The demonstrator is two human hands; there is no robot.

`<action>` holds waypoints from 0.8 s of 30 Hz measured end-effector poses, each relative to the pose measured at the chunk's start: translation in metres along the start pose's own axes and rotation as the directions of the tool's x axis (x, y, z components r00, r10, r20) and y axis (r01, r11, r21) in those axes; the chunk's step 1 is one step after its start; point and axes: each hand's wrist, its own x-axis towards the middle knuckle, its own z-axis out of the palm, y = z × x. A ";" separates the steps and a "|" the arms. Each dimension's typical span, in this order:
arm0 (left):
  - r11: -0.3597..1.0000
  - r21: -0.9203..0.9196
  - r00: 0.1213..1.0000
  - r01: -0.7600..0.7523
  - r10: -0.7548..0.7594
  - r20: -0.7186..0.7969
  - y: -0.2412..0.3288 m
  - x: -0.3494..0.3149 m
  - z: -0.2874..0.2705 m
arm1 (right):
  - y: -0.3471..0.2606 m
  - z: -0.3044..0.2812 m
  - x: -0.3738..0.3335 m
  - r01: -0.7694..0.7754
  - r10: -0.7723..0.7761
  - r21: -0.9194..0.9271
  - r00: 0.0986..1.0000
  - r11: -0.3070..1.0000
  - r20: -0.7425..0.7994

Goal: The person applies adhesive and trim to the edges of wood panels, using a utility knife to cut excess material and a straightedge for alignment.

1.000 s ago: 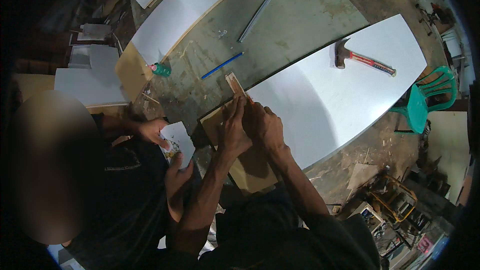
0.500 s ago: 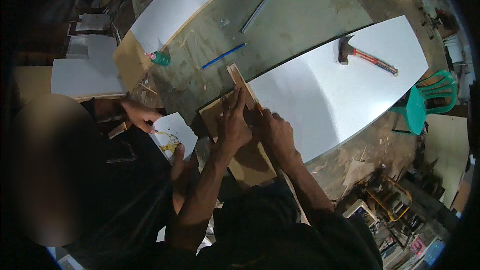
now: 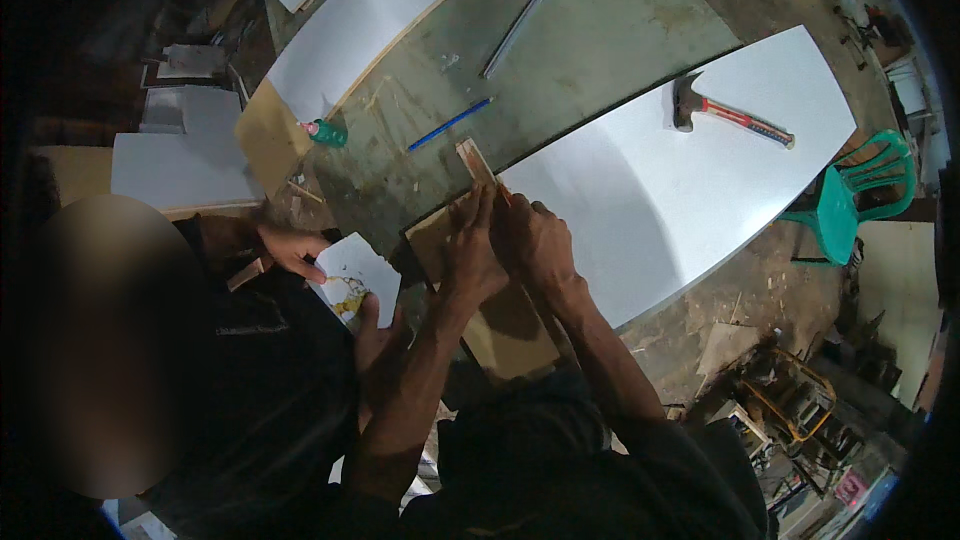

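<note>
A short narrow strip of wood [image 3: 477, 161] lies slanted across the corner of the white-topped board. My left hand [image 3: 474, 258] presses on it with its fingers stretched along the strip. Close beside it, my right hand [image 3: 543, 248] is closed round a thin orange-tipped thing, its tip against the strip's edge; most of it is hidden in the fingers, so I cannot make out its kind. Under my hands is a brown board [image 3: 510, 335]. On the white board [image 3: 610, 200] rests a claw hammer [image 3: 735, 117] with a red and black handle.
At left a co-worker holds a white piece [image 3: 357, 260] with yellowish smears. On the greenish table [image 3: 600, 30] lie a blue pencil [image 3: 449, 125], a metal bar [image 3: 532, 8] and a green bottle [image 3: 326, 132]. A green chair [image 3: 838, 210] stands at right, near scattered scraps.
My right hand has moved forward along the strip, bringing the orange tip closer to the strip's far end. My left hand stays on the strip. The whole view has shifted slightly.
</note>
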 end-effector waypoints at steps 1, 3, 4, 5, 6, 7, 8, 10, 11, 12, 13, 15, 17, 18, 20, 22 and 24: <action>0.997 -0.065 0.999 0.031 -0.031 0.012 0.007 0.000 -0.005 | 0.003 0.001 0.000 0.033 -0.033 0.015 0.999 0.999 -0.011; 0.990 -0.119 0.995 0.080 -0.073 0.061 0.024 0.003 -0.018 | -0.002 -0.005 0.001 -0.049 0.049 -0.018 0.999 0.999 0.007; 0.983 -0.145 0.991 0.114 -0.103 0.082 0.027 0.002 -0.021 | -0.008 -0.008 0.000 -0.083 0.084 -0.034 0.996 0.996 0.024; 0.993 -0.087 0.996 0.076 -0.073 0.046 0.022 0.000 -0.018 | -0.013 -0.011 0.001 -0.098 0.100 -0.037 0.994 0.995 0.052; 0.999 -0.027 0.999 0.040 -0.039 0.012 0.015 -0.001 -0.013 | -0.017 -0.015 0.002 -0.113 0.116 -0.041 0.990 0.993 0.079; 0.999 0.035 1.000 0.000 0.000 -0.017 0.015 0.001 -0.012 | -0.017 -0.015 0.003 -0.131 0.135 -0.045 0.986 0.990 0.102; 1.000 0.018 1.000 0.015 -0.015 0.009 0.015 0.001 -0.011 | -0.015 -0.014 0.002 -0.096 0.099 -0.043 0.991 0.995 0.089; 0.999 -0.012 0.997 0.043 -0.042 0.059 0.017 0.001 -0.014 | -0.011 -0.014 0.000 -0.022 0.025 -0.037 0.998 0.999 0.058; 0.998 0.001 0.995 0.062 -0.062 0.081 0.017 0.002 -0.015 | -0.011 -0.014 0.000 -0.029 0.030 -0.022 0.998 0.999 0.053; 0.997 0.014 0.991 0.081 -0.082 0.103 0.017 0.002 -0.016 | -0.012 -0.016 -0.001 -0.035 0.035 -0.007 0.998 0.999 0.049; 0.995 0.025 0.987 0.101 -0.103 0.126 0.019 0.001 -0.017 | -0.013 -0.017 -0.003 -0.042 0.042 0.006 0.998 0.999 0.046; 0.976 -0.073 0.962 0.207 -0.190 0.196 0.021 0.005 -0.019 | -0.010 -0.008 0.003 -0.021 0.022 -0.014 1.000 1.000 0.016; 0.964 -0.114 0.953 0.241 -0.213 0.218 0.024 0.003 -0.022 | -0.012 -0.006 0.004 -0.055 0.057 -0.035 0.997 0.998 0.055; 0.970 -0.110 0.960 0.219 -0.193 0.205 0.028 0.001 -0.022 | -0.013 -0.010 0.002 -0.101 0.106 -0.051 0.989 0.994 0.106; 0.986 -0.082 0.982 0.144 -0.133 0.135 0.028 0.003 -0.025 | -0.015 -0.012 0.002 -0.115 0.118 -0.037 0.985 0.993 0.127; 0.997 -0.039 0.997 0.063 -0.061 0.048 0.024 0.001 -0.023 | -0.009 -0.011 -0.007 -0.072 0.070 0.015 0.994 0.997 0.090; 0.998 0.014 0.995 0.061 -0.062 0.082 0.021 0.000 -0.021 | -0.004 -0.012 -0.011 -0.054 0.052 0.035 0.996 0.998 0.069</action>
